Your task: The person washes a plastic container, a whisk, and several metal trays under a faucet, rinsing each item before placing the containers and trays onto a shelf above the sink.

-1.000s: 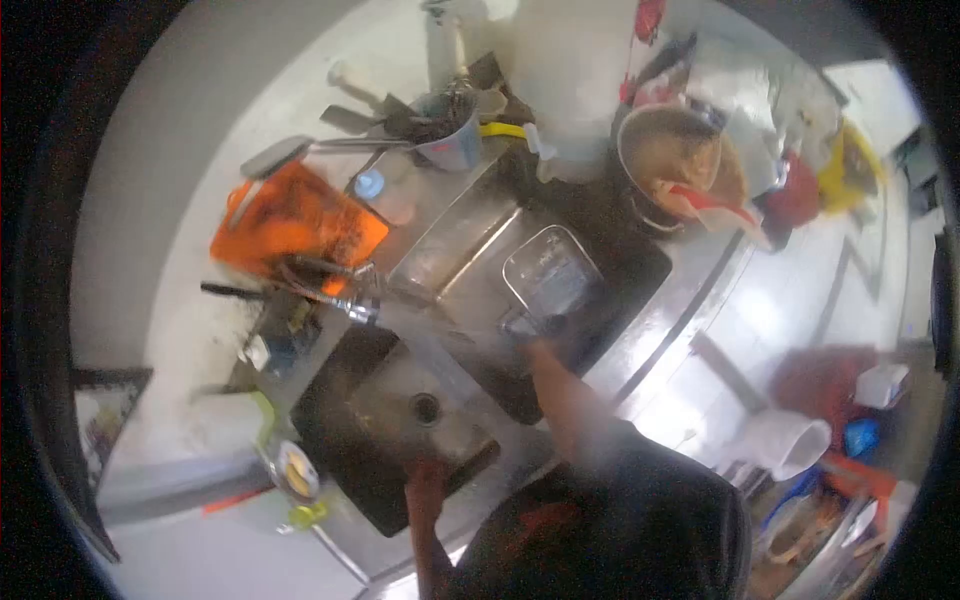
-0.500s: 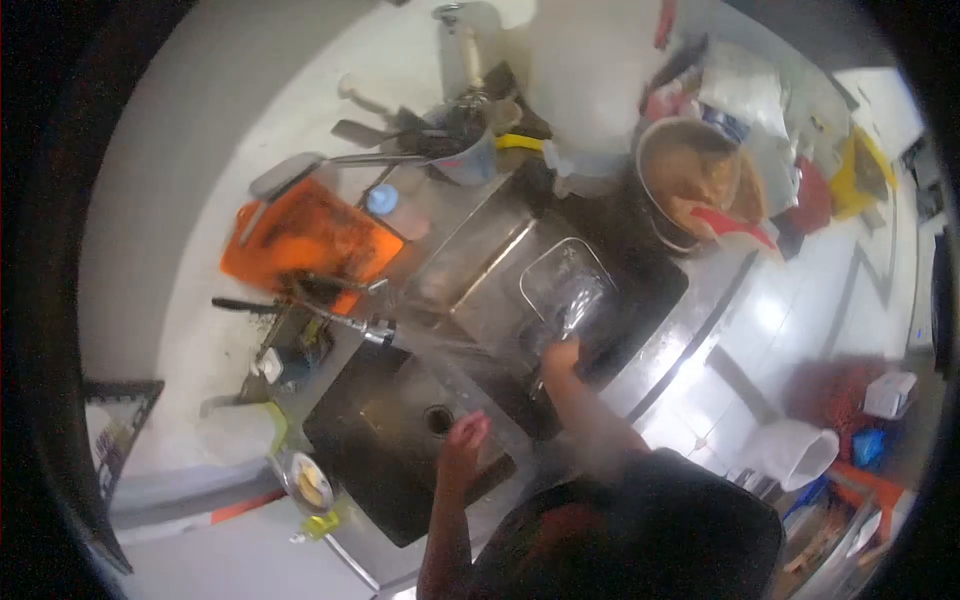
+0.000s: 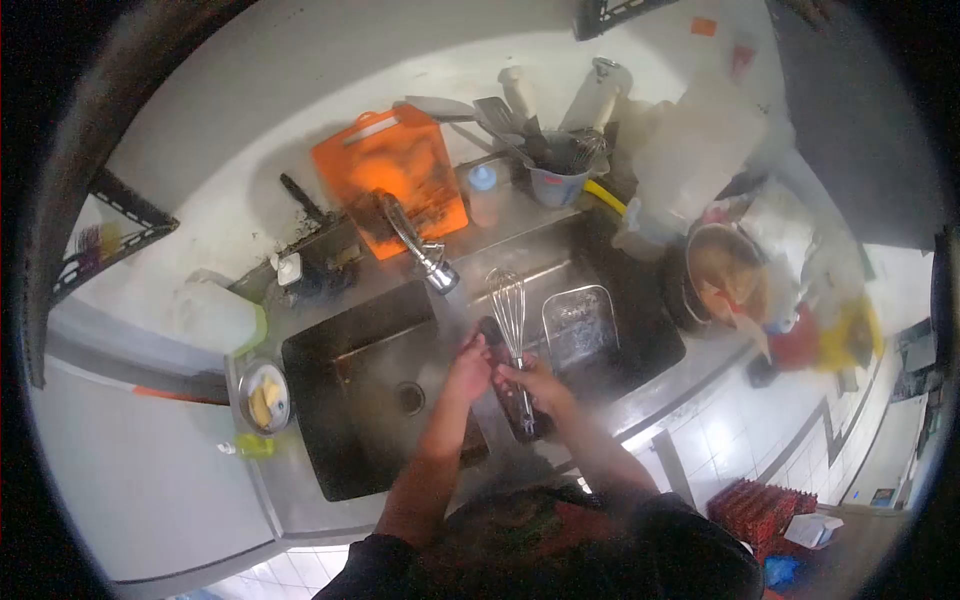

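A metal wire whisk (image 3: 509, 310) stands over the divider between the two sink basins, its wires pointing away from me. My right hand (image 3: 535, 383) is closed around its handle. Beside it, to the left, my left hand (image 3: 470, 368) has its fingers curled together next to a small dark rounded thing (image 3: 489, 328); I cannot tell what the fingers hold. The chrome faucet (image 3: 438, 272) hangs just beyond my left hand, with a pale stream below its spout. A rectangular metal-rimmed tray (image 3: 581, 292) lies in the right basin.
The left basin (image 3: 345, 440) has a round drain. Behind the sink stand an orange cutting board (image 3: 395, 185), a blue-capped bottle (image 3: 483, 195) and a utensil tub (image 3: 558, 187). A large pot (image 3: 690, 290) is at right; a bowl with sponges (image 3: 243, 390) sits at left.
My right hand has brought the whisk from over the right basin to the divider near the faucet. My left hand has moved up beside it from the left basin. The view has turned.
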Demonstrator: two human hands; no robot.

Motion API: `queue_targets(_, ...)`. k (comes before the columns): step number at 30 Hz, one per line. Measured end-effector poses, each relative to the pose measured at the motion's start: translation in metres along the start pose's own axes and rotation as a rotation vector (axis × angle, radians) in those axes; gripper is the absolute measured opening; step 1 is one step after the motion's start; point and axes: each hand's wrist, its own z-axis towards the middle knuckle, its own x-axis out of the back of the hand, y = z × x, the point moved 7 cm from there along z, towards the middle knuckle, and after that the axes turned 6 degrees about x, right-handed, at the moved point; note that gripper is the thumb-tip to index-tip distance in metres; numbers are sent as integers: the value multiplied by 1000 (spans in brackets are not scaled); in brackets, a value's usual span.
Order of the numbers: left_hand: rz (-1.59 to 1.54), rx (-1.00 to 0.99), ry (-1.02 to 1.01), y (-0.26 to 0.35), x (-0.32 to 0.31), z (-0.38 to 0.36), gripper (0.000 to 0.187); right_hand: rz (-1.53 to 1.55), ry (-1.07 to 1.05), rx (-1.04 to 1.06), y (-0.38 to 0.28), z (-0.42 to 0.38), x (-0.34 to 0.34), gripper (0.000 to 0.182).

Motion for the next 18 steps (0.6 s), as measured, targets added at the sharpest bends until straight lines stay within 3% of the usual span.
queue_targets(4, -27, -269, 90, 28, 8, 1, 27, -9, -31, -97, 12, 2, 7, 19)
queue_targets(7, -36, -291, 79, 49, -1, 1, 40, -465, -43, -51, 13, 8, 26, 20)
queue_targets(10, -52, -272, 210, 55, 14, 7, 40, -605, -93, -9, 4, 3, 35, 22)
queue_targets(11, -62, -280, 164, 55, 14, 11, 41, -663, -108, -3, 1, 2, 37, 27)
queue_targets(13, -79, -295, 73, 53, 16, 20, 44, -719, -107, 60, 23, 25, 52, 27)
queue_targets(16, -94, -219, 354, 41, 29, 22, 41, -717, -221, 6, 15, 35, 29, 15)
queue_targets(18, -36, -252, 314, 44, 21, 17, 45, -634, -305, -69, 20, 41, 22, 10)
